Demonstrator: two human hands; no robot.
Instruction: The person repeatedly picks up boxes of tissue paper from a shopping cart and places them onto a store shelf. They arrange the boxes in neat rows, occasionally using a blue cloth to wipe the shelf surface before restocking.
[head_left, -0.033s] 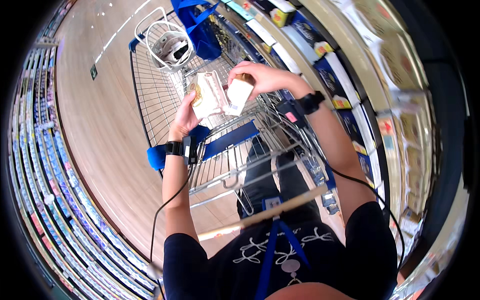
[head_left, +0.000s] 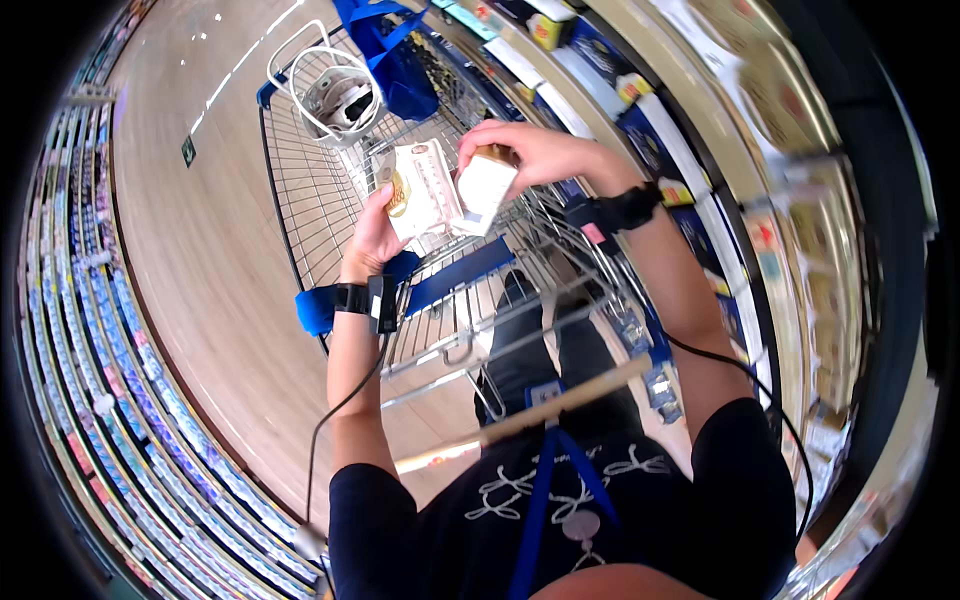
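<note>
Head view: we grip a flat packet (head_left: 418, 190) in our left hand (head_left: 372, 238) and a small box (head_left: 484, 187) in our right hand (head_left: 530, 152), above the cart (head_left: 300, 190), with open floor (head_left: 190, 240) to the left.

Below my hands stands a wire-mesh metal shopping cart (head_left: 300, 190) with a blue handle bar, on a pale wood-look floor (head_left: 190, 260). Beyond my fingers, a white wire basket (head_left: 335, 95) and a blue fabric bag (head_left: 395, 60) lie in it.
</note>
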